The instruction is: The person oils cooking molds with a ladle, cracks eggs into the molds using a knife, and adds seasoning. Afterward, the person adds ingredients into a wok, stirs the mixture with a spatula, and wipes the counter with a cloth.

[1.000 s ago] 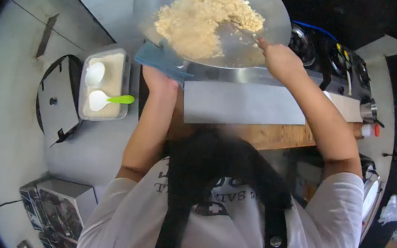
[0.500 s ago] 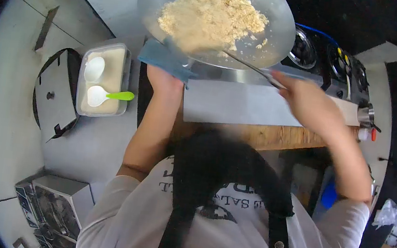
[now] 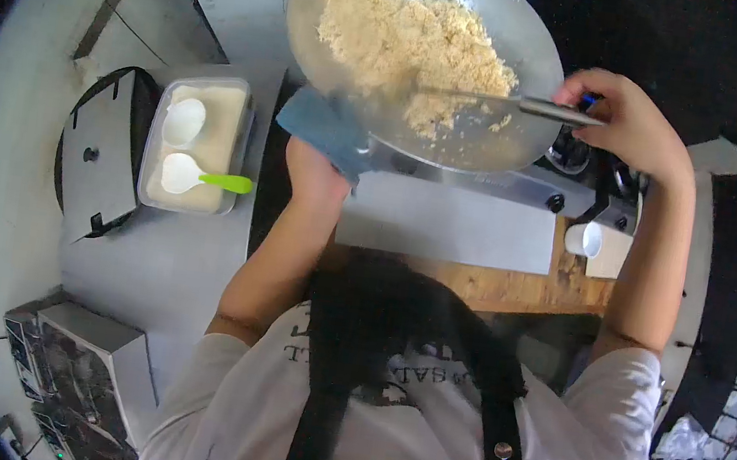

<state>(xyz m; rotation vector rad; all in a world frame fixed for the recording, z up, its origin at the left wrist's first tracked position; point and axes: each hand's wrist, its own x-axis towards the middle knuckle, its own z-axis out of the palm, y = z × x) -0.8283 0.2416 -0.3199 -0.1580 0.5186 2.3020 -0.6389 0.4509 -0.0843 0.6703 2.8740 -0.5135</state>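
Our right hand [image 3: 629, 129], at the upper right of the frame, has its fingers closed around the handle of a utensil [image 3: 558, 113], whose far end is blurred at the rice [image 3: 410, 37]. This rice lies in the wok [image 3: 532, 57], at the top centre. Our left hand [image 3: 316, 170], left of centre, is clamped on a blue cloth [image 3: 318, 127] at the wok's edge; its fingers are mostly hidden. At the left, a box [image 3: 243, 136] contains a cup [image 3: 184, 123] and a green-handled spoon [image 3: 204, 179].
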